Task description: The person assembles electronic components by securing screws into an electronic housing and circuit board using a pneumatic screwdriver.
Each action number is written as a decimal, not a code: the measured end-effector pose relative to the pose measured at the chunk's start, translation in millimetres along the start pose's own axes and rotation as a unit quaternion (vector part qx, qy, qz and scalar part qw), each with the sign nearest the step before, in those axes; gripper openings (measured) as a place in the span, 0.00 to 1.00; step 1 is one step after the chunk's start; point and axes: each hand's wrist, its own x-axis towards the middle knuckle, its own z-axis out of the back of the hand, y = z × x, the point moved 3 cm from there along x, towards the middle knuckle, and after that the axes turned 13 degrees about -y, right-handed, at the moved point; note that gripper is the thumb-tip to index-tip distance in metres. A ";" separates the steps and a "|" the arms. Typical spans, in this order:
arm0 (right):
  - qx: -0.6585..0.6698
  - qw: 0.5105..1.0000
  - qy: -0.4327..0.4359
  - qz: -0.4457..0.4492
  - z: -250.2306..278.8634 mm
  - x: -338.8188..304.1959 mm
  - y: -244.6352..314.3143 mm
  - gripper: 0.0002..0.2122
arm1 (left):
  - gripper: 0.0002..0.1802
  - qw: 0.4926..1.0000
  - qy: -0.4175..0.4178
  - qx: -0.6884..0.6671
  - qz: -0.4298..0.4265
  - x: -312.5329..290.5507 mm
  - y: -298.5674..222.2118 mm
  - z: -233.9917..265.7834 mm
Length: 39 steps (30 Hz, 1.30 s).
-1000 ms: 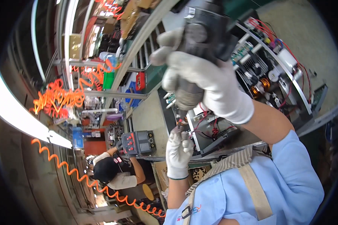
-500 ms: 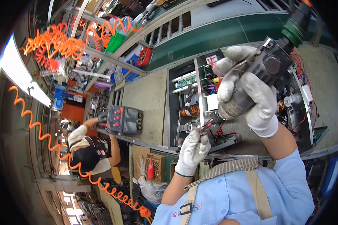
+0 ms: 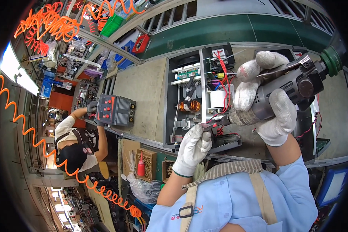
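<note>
My right hand [image 3: 267, 101] in a white glove grips a grey pneumatic screwdriver [image 3: 286, 89] with a green collar, its tip pointing left and down. Just below that tip, my gloved left hand [image 3: 193, 149] pinches a small part with red wire ends at the bit [image 3: 209, 126]. Both hands hover over an open black chassis [image 3: 173, 116] holding circuit boards, a copper coil [image 3: 192, 105], a white block and red wiring.
A second open chassis [image 3: 317, 131] lies at the right. On the left a co-worker [image 3: 75, 150] holds a grey unit with red knobs [image 3: 114, 110]. Orange coiled air hoses [image 3: 46, 23] hang above and left. A red bottle [image 3: 141, 167] and parts boxes sit under the bench edge.
The view swung so the bench sits more level. My right hand tilted the screwdriver from near upright toward horizontal. The left hand stayed pinched at its tip.
</note>
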 end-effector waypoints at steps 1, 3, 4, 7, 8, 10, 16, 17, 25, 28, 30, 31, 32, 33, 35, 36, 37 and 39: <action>-0.002 1.000 0.008 0.001 1.1 0.9 0.2 0.26 | 0.12 1.000 0.005 0.006 0.003 -0.2 -0.3 1.0; 0.010 1.000 0.015 0.000 3.2 2.5 -1.2 0.26 | 0.12 1.000 0.002 0.017 0.005 -0.4 -3.4 2.9; 0.023 1.000 0.022 0.000 3.6 3.2 -1.2 0.26 | 0.12 1.000 0.002 0.018 0.005 0.0 -3.5 2.9; 0.035 0.999 0.035 0.001 5.3 4.4 1.3 0.26 | 0.13 1.000 -0.008 0.029 0.001 2.4 -2.3 4.8; 0.038 0.999 0.034 0.003 5.2 3.8 1.6 0.26 | 0.13 1.000 0.003 0.027 -0.001 2.7 -1.5 5.7; 0.033 0.999 0.026 0.009 4.0 2.1 2.2 0.26 | 0.14 0.999 0.013 0.029 -0.004 1.5 -0.5 3.3; 0.037 0.999 0.029 0.018 7.7 3.0 5.7 0.25 | 0.12 0.988 -0.063 0.097 -0.104 1.5 1.6 -13.6; 0.041 0.999 0.022 0.014 6.1 1.7 9.3 0.26 | 0.12 0.990 -0.055 0.084 -0.102 1.7 3.4 -16.3; 0.119 0.990 0.053 0.061 12.9 11.4 24.2 0.26 | 0.12 0.997 -0.013 0.048 -0.058 -0.7 -3.8 -41.0; 0.077 0.993 0.081 0.032 18.4 12.9 28.5 0.26 | 0.10 0.975 -0.029 0.184 -0.122 4.4 -8.4 -43.6; 0.076 0.995 0.055 0.030 15.0 9.1 27.9 0.26 | 0.11 0.988 -0.065 0.091 -0.108 6.8 -8.5 -45.9; 0.070 0.997 0.019 0.035 14.6 9.0 28.5 0.26 | 0.10 0.988 -0.047 0.083 -0.122 9.2 -7.9 -39.2; 0.063 0.997 -0.019 0.041 14.5 8.9 28.9 0.27 | 0.10 0.988 -0.047 0.085 -0.120 8.3 -6.9 -42.4; 0.053 0.995 -0.063 0.052 13.4 7.1 29.4 0.27 | 0.10 0.977 -0.051 0.122 -0.165 4.9 -8.2 -48.1; 0.060 0.991 -0.080 0.089 19.9 12.5 25.8 0.27 | 0.11 0.963 -0.054 0.160 -0.208 2.2 -9.4 -51.2; 0.069 0.990 -0.080 0.094 22.8 14.9 26.6 0.27 | 0.11 0.975 -0.029 0.133 -0.178 1.7 -8.0 -51.8; 0.069 0.990 -0.081 0.094 21.5 15.3 27.2 0.27 | 0.11 0.983 -0.004 0.105 -0.148 1.2 -6.6 -52.5; 0.086 0.974 -0.195 0.072 25.1 18.2 26.3 0.27 | 0.11 0.988 -0.009 0.091 -0.123 2.8 -5.3 -54.8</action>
